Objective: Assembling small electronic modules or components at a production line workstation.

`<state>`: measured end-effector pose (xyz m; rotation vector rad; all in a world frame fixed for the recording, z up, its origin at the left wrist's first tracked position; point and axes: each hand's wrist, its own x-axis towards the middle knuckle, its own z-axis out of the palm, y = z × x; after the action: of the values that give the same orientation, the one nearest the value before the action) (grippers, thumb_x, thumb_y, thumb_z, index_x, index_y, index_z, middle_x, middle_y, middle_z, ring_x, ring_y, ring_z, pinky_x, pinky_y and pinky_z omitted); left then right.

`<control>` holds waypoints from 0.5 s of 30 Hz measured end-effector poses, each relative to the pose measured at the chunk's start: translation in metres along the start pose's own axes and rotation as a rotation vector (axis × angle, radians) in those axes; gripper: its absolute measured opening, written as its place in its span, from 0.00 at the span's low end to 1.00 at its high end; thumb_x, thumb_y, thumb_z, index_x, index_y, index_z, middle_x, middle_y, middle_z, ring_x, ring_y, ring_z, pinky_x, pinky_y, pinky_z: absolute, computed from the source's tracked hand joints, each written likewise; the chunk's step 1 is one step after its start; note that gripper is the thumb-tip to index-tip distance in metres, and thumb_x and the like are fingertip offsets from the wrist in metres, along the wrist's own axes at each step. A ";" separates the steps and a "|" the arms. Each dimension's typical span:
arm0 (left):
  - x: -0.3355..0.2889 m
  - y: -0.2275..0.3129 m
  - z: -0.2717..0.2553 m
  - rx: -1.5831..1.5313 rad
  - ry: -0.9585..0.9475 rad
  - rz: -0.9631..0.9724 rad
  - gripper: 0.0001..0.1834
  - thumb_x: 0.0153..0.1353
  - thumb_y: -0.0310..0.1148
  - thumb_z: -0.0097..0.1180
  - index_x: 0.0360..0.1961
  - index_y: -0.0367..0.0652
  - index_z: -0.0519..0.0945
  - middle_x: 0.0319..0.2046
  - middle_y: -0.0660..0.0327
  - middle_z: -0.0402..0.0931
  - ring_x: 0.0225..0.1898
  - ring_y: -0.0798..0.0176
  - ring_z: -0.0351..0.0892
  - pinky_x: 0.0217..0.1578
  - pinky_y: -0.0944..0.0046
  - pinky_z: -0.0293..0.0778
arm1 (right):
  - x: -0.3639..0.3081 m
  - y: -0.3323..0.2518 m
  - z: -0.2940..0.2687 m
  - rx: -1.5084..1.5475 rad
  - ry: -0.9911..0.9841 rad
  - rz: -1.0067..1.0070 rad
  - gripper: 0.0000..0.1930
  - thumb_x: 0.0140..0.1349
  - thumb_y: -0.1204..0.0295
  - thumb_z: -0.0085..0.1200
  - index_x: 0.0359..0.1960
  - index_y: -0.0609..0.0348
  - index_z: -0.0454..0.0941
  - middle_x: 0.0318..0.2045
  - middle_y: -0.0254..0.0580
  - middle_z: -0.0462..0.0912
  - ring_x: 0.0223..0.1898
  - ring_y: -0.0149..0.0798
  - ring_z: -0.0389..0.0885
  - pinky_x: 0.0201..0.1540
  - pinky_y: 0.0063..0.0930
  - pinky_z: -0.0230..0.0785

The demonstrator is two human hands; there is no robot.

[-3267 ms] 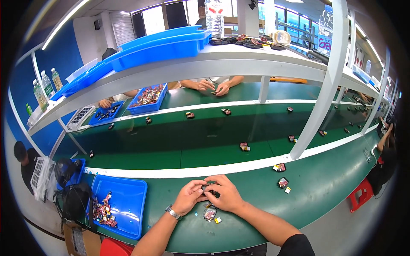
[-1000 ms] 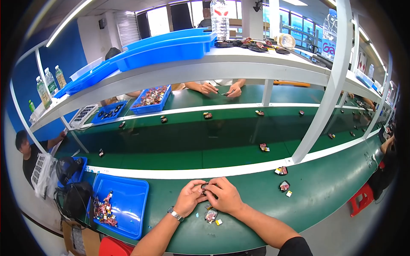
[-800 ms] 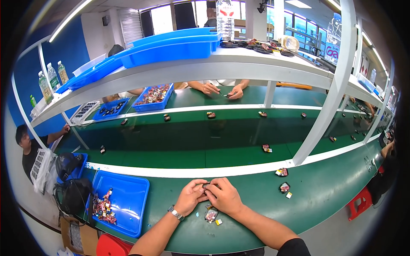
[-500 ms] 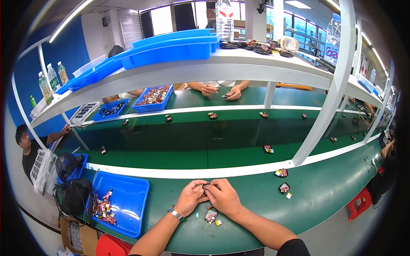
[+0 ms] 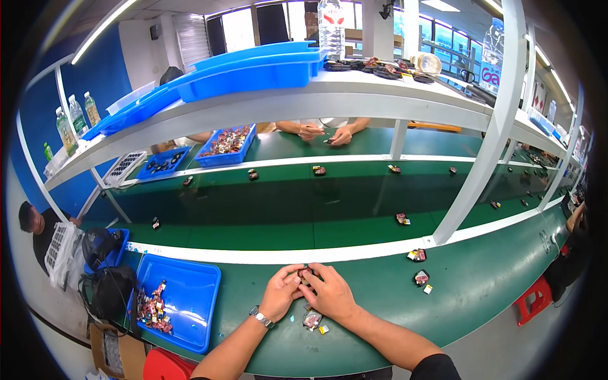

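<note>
- Black and reddish, a small part [image 5: 305,273] sits between both hands' fingertips.
- Left hand [image 5: 280,294]: fingers curled nearly together, pinching the part.
- Right hand [image 5: 331,294]: fingers bent, thumb a little apart, touching the part; whether they grip it, I cannot tell.
- Just below the fingers, a dark-rimmed piece [image 5: 311,319] lies on the green bench [image 5: 373,294].
- Well left of them, a blue tray [image 5: 197,301] holds reddish scraps [image 5: 154,310].

We count two black-cased electronic assemblies [image 5: 421,278] right of lower centre; two red stools [image 5: 533,304], lower left and lower right; one wristwatch [image 5: 261,317], lower centre; two large water bottles [image 5: 332,31], top; three tall bottles [image 5: 66,133], upper left.
</note>
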<state>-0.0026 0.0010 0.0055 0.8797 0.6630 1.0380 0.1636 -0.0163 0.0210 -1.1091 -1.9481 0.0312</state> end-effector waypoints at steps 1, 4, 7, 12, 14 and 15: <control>0.001 -0.003 -0.004 -0.005 0.002 -0.010 0.19 0.71 0.26 0.49 0.60 0.36 0.66 0.54 0.55 0.77 0.53 0.62 0.79 0.54 0.57 0.78 | -0.001 0.001 0.003 0.046 -0.021 0.045 0.17 0.53 0.69 0.65 0.44 0.60 0.81 0.49 0.48 0.79 0.44 0.48 0.80 0.47 0.35 0.77; -0.002 -0.003 -0.002 0.013 0.020 -0.022 0.20 0.70 0.25 0.50 0.62 0.35 0.66 0.54 0.54 0.76 0.53 0.60 0.79 0.53 0.57 0.78 | -0.002 -0.001 0.000 0.075 -0.015 0.107 0.16 0.55 0.73 0.65 0.45 0.62 0.83 0.48 0.47 0.82 0.43 0.45 0.83 0.48 0.32 0.78; -0.005 0.004 0.009 0.076 0.030 0.056 0.19 0.69 0.24 0.50 0.60 0.33 0.68 0.54 0.51 0.77 0.50 0.58 0.81 0.51 0.58 0.80 | -0.005 0.026 0.001 0.800 -0.046 0.475 0.15 0.58 0.74 0.64 0.47 0.67 0.81 0.49 0.47 0.82 0.46 0.42 0.84 0.51 0.33 0.78; -0.004 -0.001 -0.004 0.295 0.046 0.335 0.14 0.67 0.23 0.52 0.52 0.32 0.75 0.45 0.48 0.82 0.39 0.58 0.84 0.38 0.63 0.80 | -0.003 0.061 -0.009 1.821 -0.201 0.766 0.20 0.70 0.68 0.50 0.54 0.77 0.73 0.51 0.58 0.80 0.46 0.43 0.84 0.54 0.32 0.79; -0.004 0.001 -0.009 0.295 0.035 0.313 0.13 0.67 0.24 0.51 0.52 0.32 0.75 0.46 0.48 0.81 0.39 0.60 0.84 0.38 0.64 0.79 | -0.005 0.062 -0.004 1.962 -0.237 0.725 0.24 0.71 0.64 0.48 0.55 0.79 0.71 0.53 0.60 0.78 0.46 0.45 0.84 0.54 0.34 0.80; -0.003 0.000 -0.011 0.299 0.017 0.295 0.13 0.68 0.24 0.51 0.52 0.32 0.75 0.47 0.48 0.81 0.39 0.62 0.83 0.38 0.65 0.78 | -0.006 0.062 -0.002 1.961 -0.243 0.742 0.24 0.71 0.64 0.48 0.55 0.79 0.71 0.53 0.60 0.78 0.46 0.45 0.84 0.54 0.34 0.80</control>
<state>-0.0129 0.0017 0.0002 1.2576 0.7286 1.2286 0.2089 0.0161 -0.0065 -0.2572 -0.6865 1.9810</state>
